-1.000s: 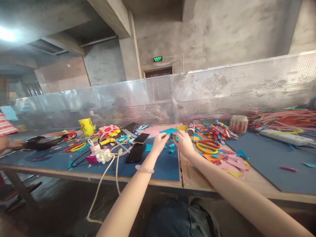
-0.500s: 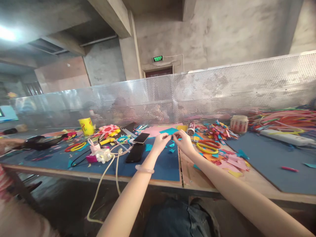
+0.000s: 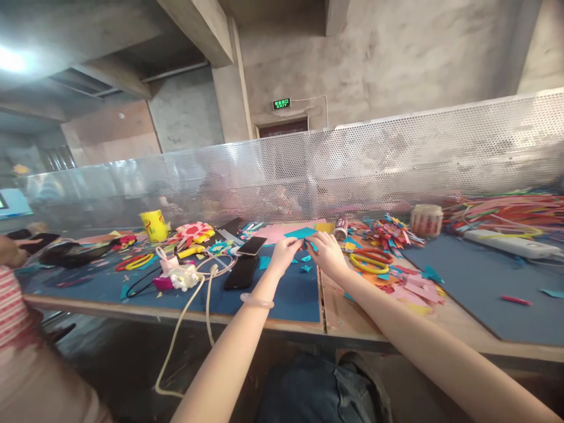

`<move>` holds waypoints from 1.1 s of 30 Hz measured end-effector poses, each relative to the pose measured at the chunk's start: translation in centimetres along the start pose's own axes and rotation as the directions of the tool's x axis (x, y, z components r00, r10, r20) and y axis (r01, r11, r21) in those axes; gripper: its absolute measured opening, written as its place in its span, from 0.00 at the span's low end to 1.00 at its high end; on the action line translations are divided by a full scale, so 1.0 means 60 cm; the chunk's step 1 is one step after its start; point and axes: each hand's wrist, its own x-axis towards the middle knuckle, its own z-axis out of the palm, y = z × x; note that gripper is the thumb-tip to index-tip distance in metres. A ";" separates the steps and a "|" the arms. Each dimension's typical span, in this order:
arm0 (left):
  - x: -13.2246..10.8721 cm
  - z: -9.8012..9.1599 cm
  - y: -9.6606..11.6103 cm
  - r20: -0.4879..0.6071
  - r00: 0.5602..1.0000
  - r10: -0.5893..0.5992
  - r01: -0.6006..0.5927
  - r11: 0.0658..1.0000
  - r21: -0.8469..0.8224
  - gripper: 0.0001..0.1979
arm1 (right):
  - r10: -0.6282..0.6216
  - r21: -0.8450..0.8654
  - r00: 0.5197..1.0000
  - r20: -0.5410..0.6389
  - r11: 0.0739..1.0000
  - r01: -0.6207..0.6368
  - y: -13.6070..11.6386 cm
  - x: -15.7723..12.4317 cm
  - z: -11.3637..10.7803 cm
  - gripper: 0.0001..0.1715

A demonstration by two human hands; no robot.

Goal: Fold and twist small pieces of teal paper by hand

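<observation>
Over the blue board, my left hand (image 3: 285, 255) and my right hand (image 3: 328, 254) meet fingertip to fingertip. Both pinch what looks like a small piece of blue paper (image 3: 304, 242), mostly hidden by the fingers. Just below them lie small folded blue paper pieces (image 3: 306, 268). Behind the hands, a larger blue sheet (image 3: 300, 233) overlaps a pink sheet (image 3: 274, 233). A black phone (image 3: 241, 272) rests left of my left hand, with a second phone (image 3: 252, 246) behind it. Scissors with orange and yellow handles (image 3: 370, 262) lie to the right of my right hand, on paper scraps.
A perforated metal screen (image 3: 374, 164) runs along the table's back. Left are a yellow roll (image 3: 154, 226), cables (image 3: 208, 296) and more scissors (image 3: 134, 262). A jar (image 3: 426, 221) and power strip (image 3: 513, 244) stand right. Another person's striped sleeve (image 3: 11, 305) is at far left.
My right hand's fingers have shifted slightly left over the left fingertips. At far left, the other person has moved, and their hand is now near a dark flat object.
</observation>
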 end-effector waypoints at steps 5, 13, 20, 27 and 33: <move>0.003 0.000 -0.007 -0.054 0.998 -0.041 0.031 0.981 -0.190 0.14 | -0.036 0.014 0.997 0.062 0.999 0.035 -0.004 -0.005 0.006 0.18; 0.007 -0.001 -0.009 0.009 0.995 -0.101 0.100 0.965 -0.241 0.15 | 0.237 0.374 0.958 0.159 0.884 -0.280 -0.002 0.007 -0.002 0.19; 0.004 -0.002 -0.007 0.056 0.998 -0.040 0.046 0.993 -0.106 0.16 | 0.460 0.601 0.819 0.343 0.562 -0.568 0.018 0.014 -0.004 0.19; 0.005 -0.001 -0.007 0.057 0.998 0.017 -0.020 0.999 0.051 0.16 | 0.458 0.437 0.829 0.319 0.706 -0.558 0.019 0.011 0.009 0.14; 0.003 -0.001 -0.006 0.070 0.998 -0.001 -0.001 1.000 0.028 0.17 | 0.391 0.456 0.861 0.326 0.733 -0.505 0.019 0.011 0.013 0.12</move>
